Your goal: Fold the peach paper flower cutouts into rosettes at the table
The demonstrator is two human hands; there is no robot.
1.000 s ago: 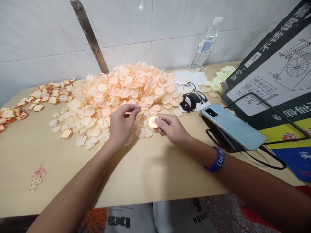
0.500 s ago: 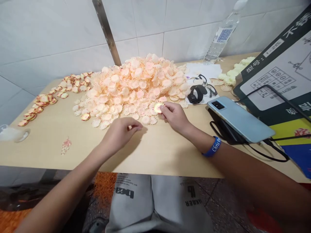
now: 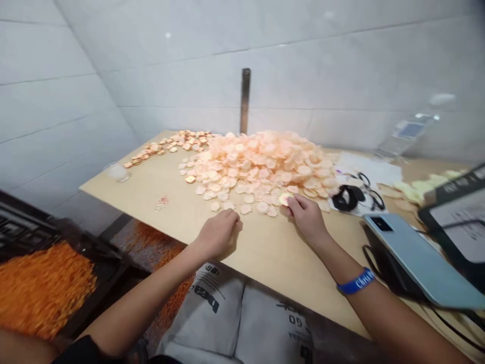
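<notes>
A big heap of pale pink, frilly-edged flower-shaped discs (image 3: 265, 156) lies on the table (image 3: 265, 253). My right hand (image 3: 307, 218) is closed at the heap's front right edge, pinching one flower-shaped disc (image 3: 285, 198) with a yellowish tint between thumb and fingers. My left hand (image 3: 220, 233) is curled closed over the table, nearer to me than the loose discs at the front. Whatever its fingers hold, if anything, is hidden.
Stacks of red-edged discs (image 3: 151, 147) lie back left, near a clear cup (image 3: 118, 173). Small scraps (image 3: 161, 202) are on the table's left. To the right are a black watch (image 3: 345, 198), a phone (image 3: 420, 258), cables, a bottle (image 3: 409, 132) and a box (image 3: 458, 217). An orange heap (image 3: 45, 288) fills a container lower left.
My view has swung left, bringing the orange heap into sight. My left hand has curled tighter and drawn back slightly from the discs. The right hand still pinches its disc.
</notes>
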